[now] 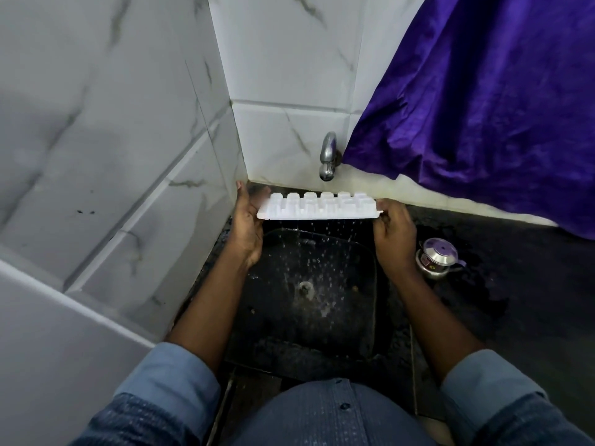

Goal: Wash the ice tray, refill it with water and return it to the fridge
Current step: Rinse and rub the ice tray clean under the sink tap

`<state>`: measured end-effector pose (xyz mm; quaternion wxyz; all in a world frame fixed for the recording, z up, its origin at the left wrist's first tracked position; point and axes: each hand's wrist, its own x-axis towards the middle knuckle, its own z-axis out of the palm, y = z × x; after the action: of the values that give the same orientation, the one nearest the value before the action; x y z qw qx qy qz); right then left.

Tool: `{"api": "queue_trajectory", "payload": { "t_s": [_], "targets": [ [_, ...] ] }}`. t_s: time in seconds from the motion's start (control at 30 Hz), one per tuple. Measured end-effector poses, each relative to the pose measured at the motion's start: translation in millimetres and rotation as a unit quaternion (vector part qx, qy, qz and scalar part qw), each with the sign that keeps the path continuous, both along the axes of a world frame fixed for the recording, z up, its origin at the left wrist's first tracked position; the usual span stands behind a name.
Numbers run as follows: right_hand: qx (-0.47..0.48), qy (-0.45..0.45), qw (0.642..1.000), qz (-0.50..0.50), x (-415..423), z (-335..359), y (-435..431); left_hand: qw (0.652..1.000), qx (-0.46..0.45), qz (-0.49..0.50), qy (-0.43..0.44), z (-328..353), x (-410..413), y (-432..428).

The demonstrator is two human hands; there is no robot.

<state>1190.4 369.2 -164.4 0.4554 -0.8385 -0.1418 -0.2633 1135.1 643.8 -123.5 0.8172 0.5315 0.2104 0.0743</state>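
Note:
A white plastic ice tray [317, 207] hangs upside down over the dark sink [363, 252], its cup bottoms pointing up. Water drops fall from it into the basin. My left hand [248, 226] holds the tray's left end and my right hand [392, 233] grips its right end. A metal tap [327, 156] juts from the tiled wall just above and behind the tray; no stream shows from its spout.
A small steel pot with a purple-knobbed lid [436, 257] stands on the wet dark counter [515, 268] right of the sink. A purple cloth [483, 101] hangs at the upper right. White marble-look tiled walls [112, 140] close in at the left and back.

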Motion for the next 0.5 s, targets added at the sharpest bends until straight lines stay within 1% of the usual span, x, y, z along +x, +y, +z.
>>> {"api": "queue_trajectory", "payload": {
  "t_s": [0.27,0.5],
  "targets": [
    [-0.05,-0.054,0.997,-0.023,2.2,-0.8,-1.9,0.999,-0.028,-0.001,-0.04,8.0,-4.6,-1.1],
    [-0.022,-0.056,0.998,-0.011,-5.7,6.4,-1.6,0.996,-0.058,0.002,-0.07,8.0,-5.1,3.2]
  ]
}}
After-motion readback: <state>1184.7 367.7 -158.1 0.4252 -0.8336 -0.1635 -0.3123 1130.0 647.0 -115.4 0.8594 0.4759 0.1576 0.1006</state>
